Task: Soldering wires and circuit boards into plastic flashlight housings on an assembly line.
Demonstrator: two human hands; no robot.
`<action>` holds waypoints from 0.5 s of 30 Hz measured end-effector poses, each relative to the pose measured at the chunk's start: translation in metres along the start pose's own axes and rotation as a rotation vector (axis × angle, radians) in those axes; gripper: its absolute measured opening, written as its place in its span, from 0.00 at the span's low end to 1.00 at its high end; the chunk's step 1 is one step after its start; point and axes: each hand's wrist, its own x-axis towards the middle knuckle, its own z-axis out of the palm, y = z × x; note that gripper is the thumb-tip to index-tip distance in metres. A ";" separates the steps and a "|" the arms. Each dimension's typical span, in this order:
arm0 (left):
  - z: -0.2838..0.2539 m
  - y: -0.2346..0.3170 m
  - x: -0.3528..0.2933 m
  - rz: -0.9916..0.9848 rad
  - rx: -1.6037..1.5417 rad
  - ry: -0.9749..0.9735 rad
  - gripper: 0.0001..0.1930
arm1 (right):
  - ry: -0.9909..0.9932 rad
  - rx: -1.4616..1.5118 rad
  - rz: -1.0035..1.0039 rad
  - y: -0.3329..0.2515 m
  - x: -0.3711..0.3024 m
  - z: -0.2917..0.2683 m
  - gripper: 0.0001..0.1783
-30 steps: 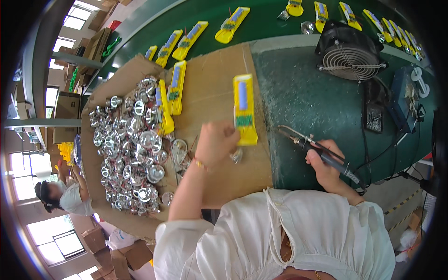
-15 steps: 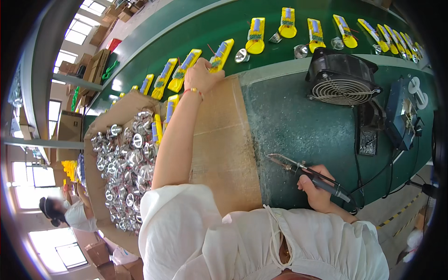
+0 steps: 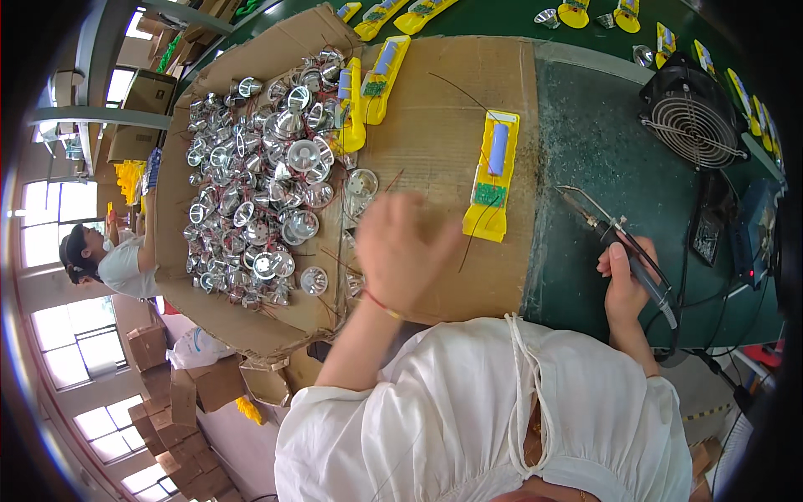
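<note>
Lying on the cardboard sheet [image 3: 422, 138] between the hands, the yellow housing [image 3: 490, 178] looks light, stiff and maybe slick; best hold is its side walls, clear of the fragile dark wires [image 3: 478, 223] and green board [image 3: 489, 195]. Left hand [image 3: 403, 251] is blurred but spread, thumb just beside the housing's near end, contact unclear. Right hand [image 3: 626, 280] grips a soldering iron [image 3: 609, 234].

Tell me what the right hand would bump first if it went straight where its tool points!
Probably the yellow case with the blue tube, near its far end: the tool in the right hand points toward it. The tip's height is unclear, so it might pass above.
</note>
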 end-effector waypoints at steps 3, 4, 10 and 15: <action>0.000 -0.043 0.021 0.047 0.285 0.050 0.11 | -0.019 -0.018 -0.016 -0.002 -0.009 0.002 0.10; 0.005 -0.050 0.022 0.044 0.287 0.060 0.11 | -0.049 -0.007 -0.028 -0.006 -0.011 0.005 0.10; 0.003 -0.049 0.027 -0.074 -0.194 -0.125 0.05 | -0.061 -0.007 -0.014 -0.017 -0.026 0.010 0.10; 0.009 -0.008 0.012 -0.101 -0.533 -0.222 0.07 | -0.167 -0.040 -0.041 -0.023 -0.025 0.021 0.11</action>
